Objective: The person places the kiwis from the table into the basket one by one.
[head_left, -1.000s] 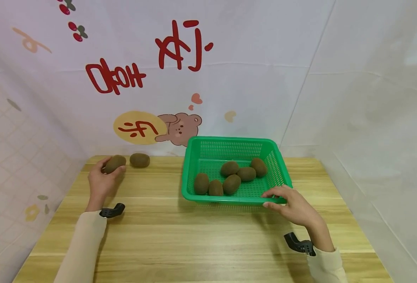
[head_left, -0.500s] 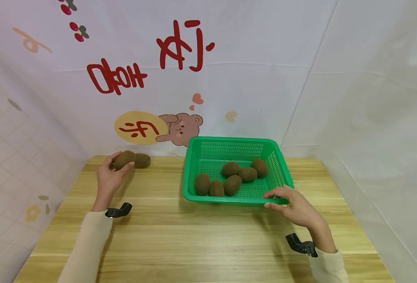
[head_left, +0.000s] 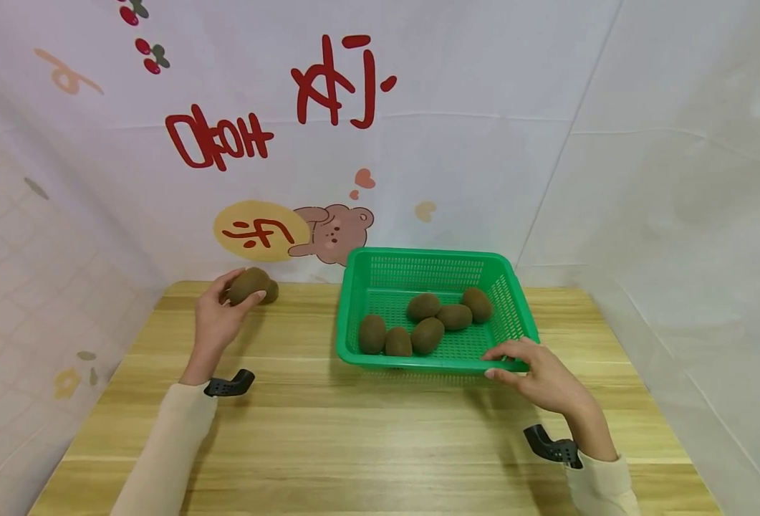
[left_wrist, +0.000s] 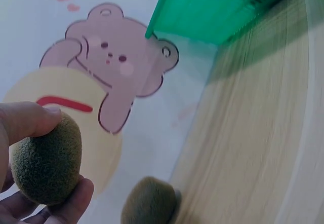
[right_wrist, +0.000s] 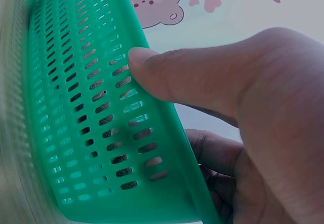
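Observation:
My left hand [head_left: 220,315] pinches a brown kiwi [head_left: 248,284] between thumb and fingers; in the left wrist view this held kiwi [left_wrist: 49,160] appears above the table. Partly behind it in the head view, a second kiwi [head_left: 273,292] lies near the back wall. At the right, my right hand [head_left: 544,373] grips the near rim of a green plastic basket [head_left: 418,364]. The right wrist view has the thumb [right_wrist: 157,72] on the basket's outer side and the fingers inside the rim. Several kiwis [head_left: 427,335] lie in the basket.
The basket stands on a wooden table [head_left: 354,444] toward the back. A white printed cloth [head_left: 470,107] hangs behind the table and along both sides. A black wrist mount [head_left: 230,384] sits on the left wrist, another mount [head_left: 550,446] on the right.
My left hand has lifted the kiwi and carried it rightward, in front of the second kiwi. The right hand keeps its hold on the basket rim. The head view has shifted slightly.

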Demonstrator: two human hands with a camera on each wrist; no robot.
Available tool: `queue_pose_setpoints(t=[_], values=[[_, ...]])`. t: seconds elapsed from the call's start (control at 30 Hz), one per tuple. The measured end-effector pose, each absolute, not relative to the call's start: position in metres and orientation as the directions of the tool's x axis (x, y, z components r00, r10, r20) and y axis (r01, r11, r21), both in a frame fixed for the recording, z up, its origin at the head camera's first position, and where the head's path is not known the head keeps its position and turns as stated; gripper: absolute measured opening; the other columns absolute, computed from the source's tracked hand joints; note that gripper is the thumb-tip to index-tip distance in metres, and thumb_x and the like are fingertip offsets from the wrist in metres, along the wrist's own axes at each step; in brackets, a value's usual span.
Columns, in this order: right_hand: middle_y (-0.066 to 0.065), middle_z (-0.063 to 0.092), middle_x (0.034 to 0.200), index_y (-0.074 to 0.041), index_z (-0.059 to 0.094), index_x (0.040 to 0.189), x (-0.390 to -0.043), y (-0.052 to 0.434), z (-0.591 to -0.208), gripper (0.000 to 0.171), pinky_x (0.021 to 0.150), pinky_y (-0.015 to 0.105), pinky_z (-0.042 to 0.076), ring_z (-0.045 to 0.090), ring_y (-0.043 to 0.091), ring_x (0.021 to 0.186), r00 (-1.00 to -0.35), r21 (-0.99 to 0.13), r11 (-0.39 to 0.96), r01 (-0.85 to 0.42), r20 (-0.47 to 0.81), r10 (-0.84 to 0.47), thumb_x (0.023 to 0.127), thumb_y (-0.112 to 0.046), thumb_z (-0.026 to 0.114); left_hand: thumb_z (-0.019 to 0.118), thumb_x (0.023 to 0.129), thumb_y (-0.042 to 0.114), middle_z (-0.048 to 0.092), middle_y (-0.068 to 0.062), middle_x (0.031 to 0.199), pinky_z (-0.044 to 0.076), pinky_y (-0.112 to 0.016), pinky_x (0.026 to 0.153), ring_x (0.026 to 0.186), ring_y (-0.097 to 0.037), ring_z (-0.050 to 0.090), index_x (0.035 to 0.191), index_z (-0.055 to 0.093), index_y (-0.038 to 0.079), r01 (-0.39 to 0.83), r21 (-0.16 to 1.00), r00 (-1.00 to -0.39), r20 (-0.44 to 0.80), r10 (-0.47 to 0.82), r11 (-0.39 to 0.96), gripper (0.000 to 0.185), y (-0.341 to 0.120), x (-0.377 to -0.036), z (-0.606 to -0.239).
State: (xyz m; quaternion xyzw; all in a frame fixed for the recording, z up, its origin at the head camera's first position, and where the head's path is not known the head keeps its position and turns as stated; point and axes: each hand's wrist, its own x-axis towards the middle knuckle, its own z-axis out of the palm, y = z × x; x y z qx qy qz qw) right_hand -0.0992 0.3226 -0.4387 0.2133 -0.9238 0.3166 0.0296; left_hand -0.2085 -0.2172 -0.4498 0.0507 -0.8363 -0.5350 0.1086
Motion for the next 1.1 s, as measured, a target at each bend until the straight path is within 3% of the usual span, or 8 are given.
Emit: queue_pose_setpoints(t=[0.43, 0.73, 0.9, 1.1], values=[[-0.013, 0.069, 0.105, -0.028, 0.076, 0.11, -0.1, 0.323, -0.439, 0.018, 0.082, 0.036, 0.05, 0.059, 0.015, 0.093, -0.914, -0.585, 0.709, -0.393, 0.163, -0.372, 0.092, -0.025, 0.078, 0.079, 0.092, 0.029, 0.054, -0.013, 0.149, 0.05, -0.02, 0.088, 0.125, -0.033, 0.058, 0.146, 0.058, 0.017, 0.128, 0.889, -0.974, 0.196, -0.112, 0.44, 0.06, -0.19, -0.206, -0.435], [-0.009, 0.071, 0.104, -0.022, 0.077, 0.11, -0.1, 0.325, -0.439, 0.019, 0.081, 0.03, 0.049, 0.056, 0.006, 0.091, -0.904, -0.566, 0.71, -0.42, 0.192, -0.381, 0.091, -0.022, 0.079, 0.08, 0.091, 0.019, 0.056, -0.017, 0.143, 0.046, -0.007, 0.085, 0.12, -0.031, 0.059, 0.145, 0.058, 0.013, 0.205, 0.907, -0.971, 0.234, -0.037, 0.367, 0.06, -0.172, -0.207, -0.428], [-0.015, 0.07, 0.104, -0.031, 0.076, 0.109, -0.102, 0.325, -0.44, 0.02, 0.086, 0.034, 0.049, 0.056, 0.005, 0.092, -0.908, -0.56, 0.718, -0.413, 0.189, -0.375, 0.091, -0.023, 0.079, 0.079, 0.091, 0.01, 0.056, -0.021, 0.143, 0.046, -0.008, 0.086, 0.121, -0.033, 0.058, 0.146, 0.056, 0.006, 0.214, 0.914, -0.972, 0.235, -0.02, 0.345, 0.059, -0.157, -0.205, -0.416], [-0.018, 0.068, 0.103, -0.034, 0.075, 0.108, -0.103, 0.325, -0.442, 0.023, 0.081, 0.03, 0.048, 0.056, 0.005, 0.091, -0.9, -0.562, 0.706, -0.43, 0.207, -0.383, 0.09, -0.021, 0.08, 0.077, 0.09, 0.004, 0.057, -0.026, 0.142, 0.049, -0.011, 0.087, 0.121, -0.038, 0.06, 0.143, 0.056, -0.003, 0.262, 0.908, -0.962, 0.271, 0.019, 0.328, 0.057, -0.133, -0.194, -0.389]])
